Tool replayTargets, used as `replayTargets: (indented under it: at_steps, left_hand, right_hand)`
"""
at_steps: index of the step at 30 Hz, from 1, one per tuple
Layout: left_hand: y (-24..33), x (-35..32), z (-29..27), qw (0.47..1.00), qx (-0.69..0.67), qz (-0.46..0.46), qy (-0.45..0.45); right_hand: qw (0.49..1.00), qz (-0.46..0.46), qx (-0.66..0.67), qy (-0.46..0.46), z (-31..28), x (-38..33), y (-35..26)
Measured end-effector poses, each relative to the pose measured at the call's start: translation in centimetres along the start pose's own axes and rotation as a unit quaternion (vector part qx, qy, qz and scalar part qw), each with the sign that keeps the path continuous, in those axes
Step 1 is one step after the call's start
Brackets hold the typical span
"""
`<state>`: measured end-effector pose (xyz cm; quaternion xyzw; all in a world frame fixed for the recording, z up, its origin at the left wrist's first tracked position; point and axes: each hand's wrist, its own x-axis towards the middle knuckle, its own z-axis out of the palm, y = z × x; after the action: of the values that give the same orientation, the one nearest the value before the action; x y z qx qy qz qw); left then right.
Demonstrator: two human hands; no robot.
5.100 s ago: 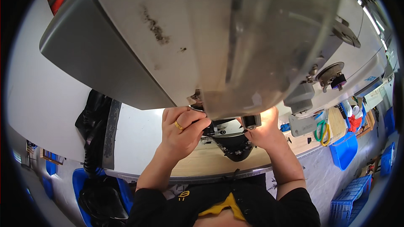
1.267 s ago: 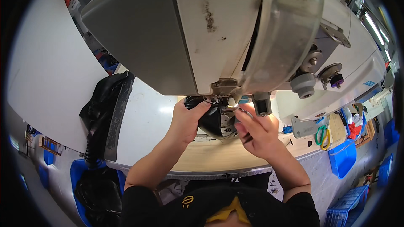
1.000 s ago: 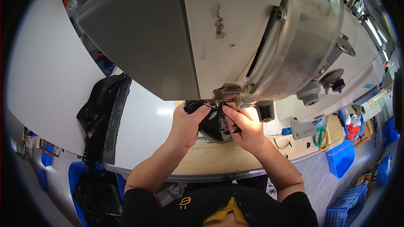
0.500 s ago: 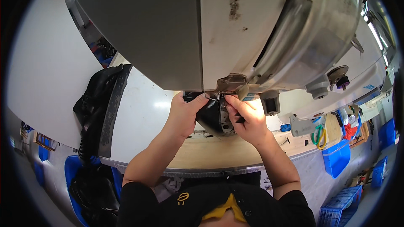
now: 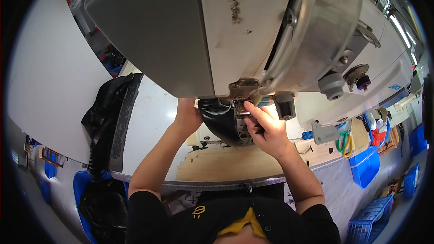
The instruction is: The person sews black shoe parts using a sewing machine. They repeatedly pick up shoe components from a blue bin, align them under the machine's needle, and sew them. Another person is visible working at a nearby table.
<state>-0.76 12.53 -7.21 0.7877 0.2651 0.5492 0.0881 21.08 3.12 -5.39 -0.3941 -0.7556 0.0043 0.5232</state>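
Observation:
A glossy black leather-like piece (image 5: 221, 119) lies on the sewing machine's bed, under the machine head (image 5: 244, 31). At its left edge is my left hand (image 5: 186, 116), whose fingers reach under the head and are hidden. My right hand (image 5: 270, 131) is closed just right of the presser foot area, thumb and forefinger close to the metal parts (image 5: 242, 110). A small dark object (image 5: 259, 129) shows in the right palm; its kind is unclear. The needle area is lit by a bright lamp and partly covered by the head.
Black pieces (image 5: 106, 104) lie heaped on the table's left side, above a blue bin (image 5: 83, 199) of more black material. Green-and-yellow-handled scissors (image 5: 346, 144) hang at the right, near a blue tray (image 5: 365, 167). Blue crates (image 5: 370, 219) stand on the floor.
My left hand has moved left, away from the needle area to the black piece's left side, uncovering more of it. The right hand stays nearly in place. The view has shifted slightly.

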Motion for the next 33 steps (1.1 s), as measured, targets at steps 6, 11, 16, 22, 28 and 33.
replayTargets:
  at_steps: [6,11,16,22,28,33]
  left_hand:
    - [-0.3,2.0,-0.8,0.989,-0.056,0.047,-0.128]
    - [-2.7,1.4,-0.3,0.987,-0.086,0.031,-0.13]
    - [-3.4,1.3,0.1,0.987,-0.098,0.009,-0.126]
    - [-1.7,1.9,-0.6,0.99,-0.043,0.05,-0.125]
    - [3.4,0.5,-2.7,0.972,0.111,0.191,-0.079]
    - [7.6,0.4,-2.3,0.966,0.134,0.208,-0.074]
  right_hand:
    - [1.0,-0.017,-0.019,-0.007,-0.6,-0.5,-0.9]
    - [0.999,-0.027,-0.025,-0.009,-0.7,-0.9,-1.0]
    - [0.998,-0.025,-0.044,-0.046,-1.3,-1.4,-1.2]
    - [0.997,-0.049,-0.045,-0.027,-1.3,-1.9,-1.9]
    - [0.99,-0.081,-0.104,-0.06,-2.0,-0.8,-3.9]
    - [0.967,-0.046,-0.213,-0.134,-2.6,0.2,-4.1]
